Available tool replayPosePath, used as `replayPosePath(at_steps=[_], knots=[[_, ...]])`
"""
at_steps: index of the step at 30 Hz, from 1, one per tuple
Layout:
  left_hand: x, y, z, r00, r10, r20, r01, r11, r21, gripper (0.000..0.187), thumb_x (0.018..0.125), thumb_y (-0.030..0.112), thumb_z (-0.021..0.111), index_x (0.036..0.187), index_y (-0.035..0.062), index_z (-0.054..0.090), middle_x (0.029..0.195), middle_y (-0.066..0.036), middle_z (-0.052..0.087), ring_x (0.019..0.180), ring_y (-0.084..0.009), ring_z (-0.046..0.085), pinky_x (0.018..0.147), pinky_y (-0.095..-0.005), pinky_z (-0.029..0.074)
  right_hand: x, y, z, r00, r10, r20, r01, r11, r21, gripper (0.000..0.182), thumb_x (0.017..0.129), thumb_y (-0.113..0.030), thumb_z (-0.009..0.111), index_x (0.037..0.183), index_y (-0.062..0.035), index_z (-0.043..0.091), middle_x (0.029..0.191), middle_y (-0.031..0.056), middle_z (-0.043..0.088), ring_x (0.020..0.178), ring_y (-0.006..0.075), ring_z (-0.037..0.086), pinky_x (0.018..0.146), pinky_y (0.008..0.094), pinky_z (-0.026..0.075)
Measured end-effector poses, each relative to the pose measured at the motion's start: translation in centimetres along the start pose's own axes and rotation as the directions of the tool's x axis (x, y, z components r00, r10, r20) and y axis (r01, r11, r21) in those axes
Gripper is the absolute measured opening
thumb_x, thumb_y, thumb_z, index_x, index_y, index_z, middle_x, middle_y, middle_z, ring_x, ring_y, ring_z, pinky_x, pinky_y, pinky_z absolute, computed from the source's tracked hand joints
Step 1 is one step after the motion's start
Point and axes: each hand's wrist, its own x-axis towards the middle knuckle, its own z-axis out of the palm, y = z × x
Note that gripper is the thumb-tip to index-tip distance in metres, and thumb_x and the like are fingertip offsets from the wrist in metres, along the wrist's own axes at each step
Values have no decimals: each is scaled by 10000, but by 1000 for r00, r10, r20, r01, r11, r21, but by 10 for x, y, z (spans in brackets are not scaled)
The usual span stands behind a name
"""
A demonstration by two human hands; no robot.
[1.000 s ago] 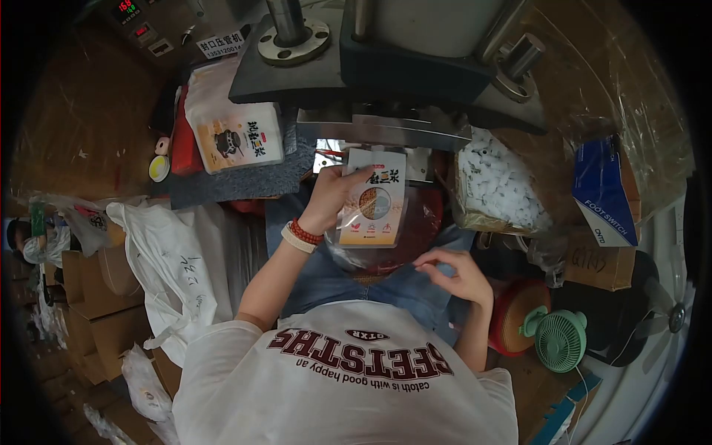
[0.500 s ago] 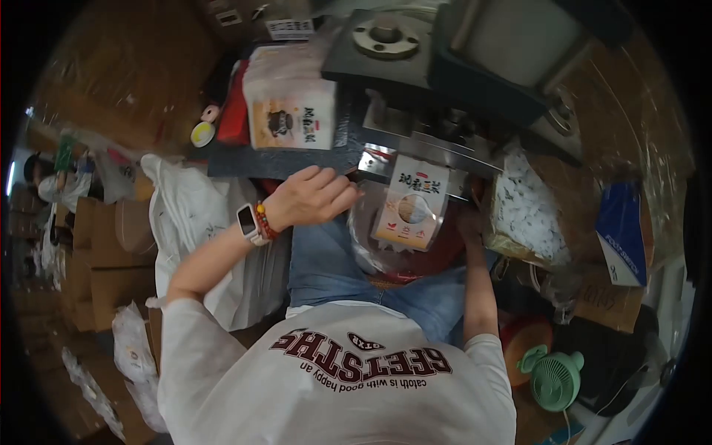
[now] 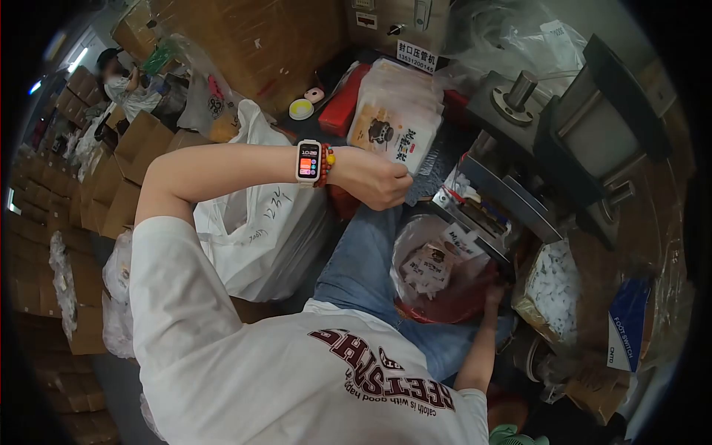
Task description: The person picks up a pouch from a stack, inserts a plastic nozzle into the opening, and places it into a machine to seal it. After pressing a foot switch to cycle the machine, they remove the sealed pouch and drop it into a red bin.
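My left hand, with a watch and beads on its wrist, is at the near edge of a stack of printed plastic pouches. Its fingers are pressed together at the edge of the top pouch. Low on the right, my right hand is beside a red basin lined with clear plastic; its fingers are too dark to make out. Inside the basin lie several printed pouches. The metal jaws of a sealing machine stand above the basin.
A white sack stands left of my legs. On the right are a box of small white pieces and a blue-and-white foot switch box. A red box lies beside the stack. Another person is at the far left.
My view has turned, shifting the scene. The left hand has moved from near the jaws to the stack. The pouch that hung at the jaws is no longer there; pouches now show in the basin.
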Motion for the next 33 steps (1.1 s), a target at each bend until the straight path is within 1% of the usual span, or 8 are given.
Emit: replayPosePath(at_steps=[8, 10, 16, 18, 20, 26, 30, 33], knots=[[-12, -9, 47, 914, -284, 290, 375, 864, -336, 252, 825, 277, 584, 959, 65, 574, 974, -48, 598, 971, -226, 537, 821, -330, 435, -86, -159, -77, 995, 27, -94, -4, 971, 237, 249, 918, -53, 483, 1100, 63, 606, 1072, 206, 630, 977, 330, 613, 854, 375, 474], [-8, -12, 76, 550, -831, 82, 808, 504, -306, 549, 850, 439, 565, 1280, 104, 494, 1297, -110, 486, 1297, -311, 361, 1035, -515, 304, -97, -185, -106, 977, -70, -201, 112, 972, 206, 231, 909, -28, 499, 1088, 68, 609, 1012, 186, 643, 901, 291, 630, 795, 342, 491], [4, 44, 165, 101, -950, 297, 963, 19, -267, 858, 859, 636, 434, 1484, 93, 211, 1554, -138, 136, 1432, -362, 67, 1098, -608, 13, -50, -240, -201, 820, -52, -570, 182, 968, 174, 189, 915, -15, 534, 1067, 46, 629, 876, 108, 641, 728, 142, 600, 632, 242, 483], [9, 49, 155, 70, -937, 341, 979, 0, -202, 890, 856, 606, 473, 1482, 49, 174, 1551, -145, 137, 1432, -348, 94, 1116, -571, 47, -14, -253, -217, 877, -71, -476, 141, 984, 113, 184, 895, -49, 567, 1047, 27, 637, 932, 133, 638, 764, 216, 619, 655, 291, 498], [5, 54, 158, 70, -936, 345, 969, -18, -245, 879, 859, 605, 466, 1482, 54, 181, 1549, -141, 153, 1431, -336, 108, 1124, -551, 61, 18, -233, -209, 908, -370, -196, 213, 811, -544, 182, 847, -70, 597, 1003, 15, 639, 1002, 156, 618, 846, 321, 609, 711, 369, 499], [3, 62, 117, 86, -992, 94, 960, 57, -273, 763, 834, 489, 586, 1419, 63, 343, 1487, -142, 297, 1403, -325, 211, 1121, -548, 92, 37, -238, -194, 994, -112, -7, 94, 863, -496, 243, 805, -24, 566, 1044, 7, 596, 1049, 171, 594, 934, 375, 574, 803, 428, 465], [26, 126, 74, 253, -828, 501, 908, 26, -417, 767, 815, 497, 608, 1432, 125, 346, 1471, -141, 322, 1390, -296, 258, 1106, -560, 144, 30, -221, -190, 961, -216, -174, 145, 926, -349, 290, 799, 2, 554, 1088, 8, 571, 1028, 178, 601, 950, 377, 560, 822, 428, 456], [30, 154, 73, 269, -907, 325, 849, 64, -524, 466, 797, 172, 639, 1239, 69, 532, 1283, -149, 517, 1207, -324, 486, 1015, -452, 379, 28, -223, -187, 940, -217, -264, 144, 952, -269, 308, 816, 15, 541, 1124, 3, 553, 1034, 179, 603, 962, 378, 550, 837, 428, 448]])
